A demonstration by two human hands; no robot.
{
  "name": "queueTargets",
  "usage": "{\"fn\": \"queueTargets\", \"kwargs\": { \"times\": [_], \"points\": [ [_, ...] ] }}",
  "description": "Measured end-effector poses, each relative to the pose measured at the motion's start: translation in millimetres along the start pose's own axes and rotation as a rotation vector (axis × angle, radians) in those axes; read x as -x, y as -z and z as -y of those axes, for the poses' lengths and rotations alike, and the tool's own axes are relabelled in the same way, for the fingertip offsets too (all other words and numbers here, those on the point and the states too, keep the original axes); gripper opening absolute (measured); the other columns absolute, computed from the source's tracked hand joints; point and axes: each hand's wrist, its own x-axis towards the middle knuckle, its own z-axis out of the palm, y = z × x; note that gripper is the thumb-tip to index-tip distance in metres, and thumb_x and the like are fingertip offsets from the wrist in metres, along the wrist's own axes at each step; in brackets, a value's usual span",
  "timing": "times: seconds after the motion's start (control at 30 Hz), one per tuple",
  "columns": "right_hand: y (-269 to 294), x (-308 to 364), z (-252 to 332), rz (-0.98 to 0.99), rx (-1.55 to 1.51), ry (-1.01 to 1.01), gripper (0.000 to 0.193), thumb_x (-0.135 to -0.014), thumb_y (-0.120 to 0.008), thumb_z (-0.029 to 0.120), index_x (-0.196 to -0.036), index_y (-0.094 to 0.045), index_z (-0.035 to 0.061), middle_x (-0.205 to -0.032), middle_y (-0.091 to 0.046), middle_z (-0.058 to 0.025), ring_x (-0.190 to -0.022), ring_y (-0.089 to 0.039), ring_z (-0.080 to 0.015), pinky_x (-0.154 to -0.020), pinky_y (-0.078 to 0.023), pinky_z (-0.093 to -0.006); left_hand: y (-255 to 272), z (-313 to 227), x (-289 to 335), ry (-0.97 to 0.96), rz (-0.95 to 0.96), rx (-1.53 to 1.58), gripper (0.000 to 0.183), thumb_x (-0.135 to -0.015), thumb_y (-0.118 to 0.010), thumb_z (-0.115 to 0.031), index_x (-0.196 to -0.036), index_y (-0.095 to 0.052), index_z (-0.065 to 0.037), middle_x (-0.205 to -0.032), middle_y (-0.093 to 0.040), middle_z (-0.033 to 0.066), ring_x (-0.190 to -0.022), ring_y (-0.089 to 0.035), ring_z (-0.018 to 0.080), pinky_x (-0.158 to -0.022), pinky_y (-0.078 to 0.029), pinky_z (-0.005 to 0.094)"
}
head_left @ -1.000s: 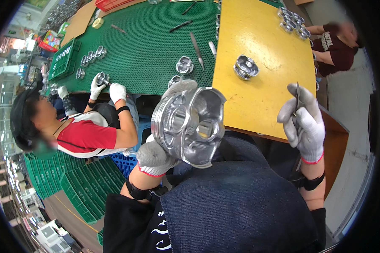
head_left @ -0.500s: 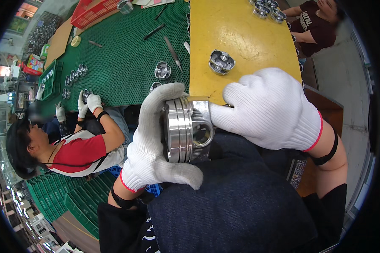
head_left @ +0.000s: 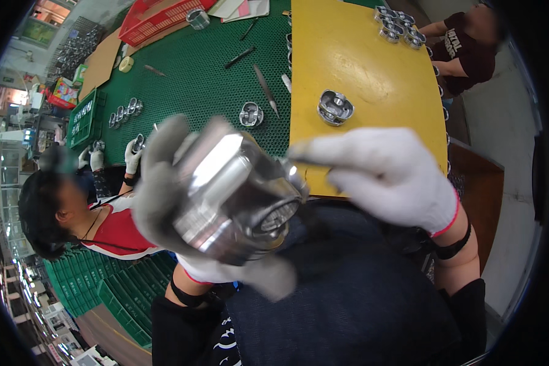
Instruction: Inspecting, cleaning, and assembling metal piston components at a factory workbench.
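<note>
My left hand (head_left: 158,183), in a white knit glove with a red cuff, is wrapped round a large shiny metal piston (head_left: 226,195). The piston is tilted and smeared by motion, with its pin bore turned toward my lap. My right hand (head_left: 390,174), gloved alike, stretches its forefinger to the piston's right edge; whether the tip touches cannot be made out. Its thumb stands apart below, and nothing shows between them. Beyond my hands, one piston (head_left: 335,108) rests on the yellow board (head_left: 372,67) and another (head_left: 251,114) on the green mat (head_left: 195,85).
Several pistons (head_left: 399,25) cluster at the board's far right. Dark pen-like tools (head_left: 265,91) lie on the mat near a red basket (head_left: 155,21). At left, a co-worker (head_left: 122,226) handles pistons beside a green crate (head_left: 84,119). Another person (head_left: 466,55) stands far right.
The piston has turned and tilted in my left hand, its bore swinging down toward my lap. My right hand's fingers have drawn back from its side, the forefinger straightening.
</note>
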Motion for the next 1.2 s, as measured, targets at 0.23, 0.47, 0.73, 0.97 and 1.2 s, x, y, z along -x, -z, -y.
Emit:
{"fn": "queueTargets", "kwargs": {
  "times": [0.23, 0.47, 0.73, 0.97, 1.2],
  "points": [
    [22, 18, -8, -0.052, 0.169, 0.047, 0.041, -0.075, -0.051, -0.007, -0.113, -0.064, 0.0003, -0.084, -0.067, -0.0100, -0.065, -0.061, -0.0176, -0.063, -0.048, -0.0260, -5, -2, 6, 1.158, -0.138, 0.774, 0.101, -0.070, -0.073, -0.062, -0.139, -0.030, -0.001, -0.118, -0.056, 0.0145, -0.105, -0.060, 0.0227, -0.085, -0.054, 0.0338],
    [7, 13, -2, 0.153, 0.830, 0.057, 0.031, -0.073, -0.061, 0.011, -0.103, -0.066, 0.0198, -0.059, -0.046, 0.0001, -0.055, -0.056, -0.0177, -0.049, -0.044, -0.0329, -14, 1, -3, 0.953, 0.049, 0.330, 0.122, -0.050, -0.091, -0.048, -0.140, -0.021, -0.002, -0.125, -0.042, 0.0127, -0.115, -0.048, 0.0231, -0.096, -0.044, 0.0368],
    [0, 9, 22, 0.388, 0.806, -0.114, 0.020, -0.080, -0.055, 0.011, -0.098, -0.062, 0.0071, -0.065, -0.057, -0.0088, -0.061, -0.065, -0.0222, -0.054, -0.053, -0.0331, -3, 9, 1, 0.284, 0.389, -0.167, 0.113, -0.047, -0.090, -0.050, -0.131, -0.032, -0.001, -0.125, -0.040, 0.0177, -0.112, -0.050, 0.0278, -0.093, -0.045, 0.0400],
    [-30, 4, -15, 0.163, 0.033, -0.268, 0.028, -0.087, -0.053, 0.016, -0.112, -0.062, 0.0065, -0.079, -0.065, -0.0167, -0.072, -0.066, -0.0306, -0.066, -0.054, -0.0355, 0, 17, -2, 0.095, 0.279, -0.385, 0.116, -0.051, -0.086, -0.055, -0.134, -0.024, -0.004, -0.124, -0.044, 0.0209, -0.115, -0.048, 0.0294, -0.094, -0.046, 0.0409],
    [-16, 9, -40, -0.101, -0.062, -0.327, 0.032, -0.085, -0.055, 0.004, -0.116, -0.062, 0.0031, -0.101, -0.068, -0.0159, -0.084, -0.068, -0.0242, -0.078, -0.053, -0.0303, -7, 25, 1, 0.639, -0.218, 0.135, 0.129, -0.047, -0.092, -0.046, -0.138, -0.012, 0.000, -0.134, -0.031, 0.0188, -0.118, -0.048, 0.0285, -0.096, -0.047, 0.0396]
  ]
}}
